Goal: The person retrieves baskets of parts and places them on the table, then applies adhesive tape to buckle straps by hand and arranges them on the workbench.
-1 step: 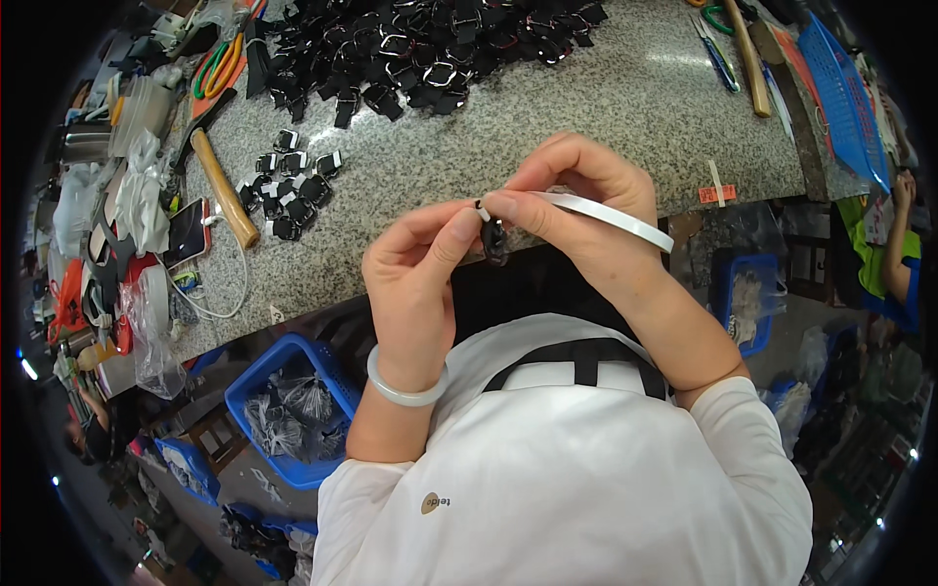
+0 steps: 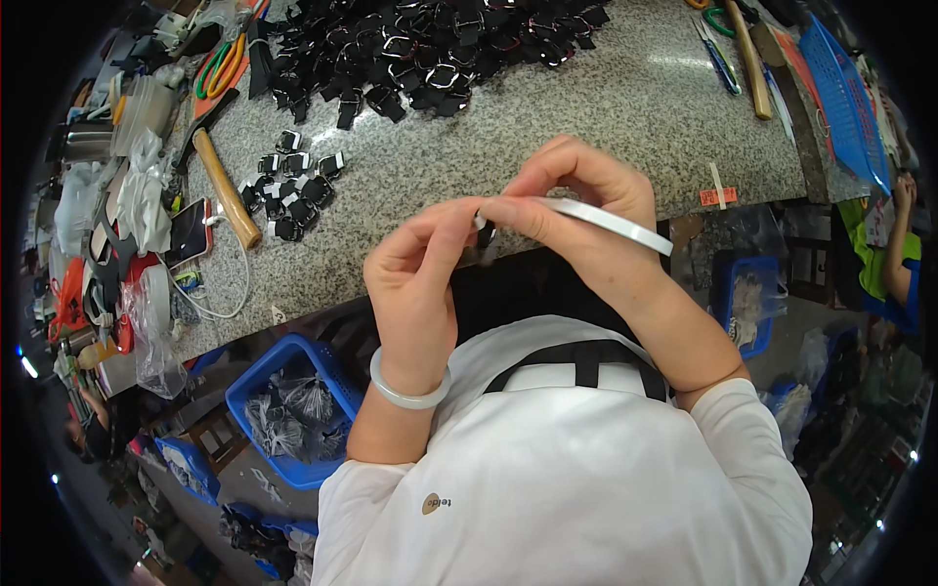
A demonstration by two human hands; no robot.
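Note:
My left hand [image 2: 418, 269] is closed in a pinch on a small black strap piece [image 2: 488, 235], which hangs below the fingertips and is partly hidden and blurred. A bit of white shows on it at the fingertips. Closed as well, my right hand [image 2: 596, 200] holds a roll of white tape [image 2: 620, 230], seen nearly edge-on against the palm. Its thumb and forefinger meet the left fingertips at the strap piece. On the stone worktop beyond my left hand lies a small group of black strap pieces [image 2: 293, 186] with metal buckles and white bits.
A large heap of black buckled straps [image 2: 430, 49] covers the far worktop [image 2: 625, 117]. At left lie a wooden-handled hammer [image 2: 225, 190], a phone [image 2: 190, 234] and scissors [image 2: 220, 68]. Another wooden handle [image 2: 748, 63] lies far right. Blue baskets [image 2: 293, 410] stand below the worktop edge.
My left thumb has shifted upward over the strap piece, hiding more of it. The tape roll has tilted slightly in my right hand.

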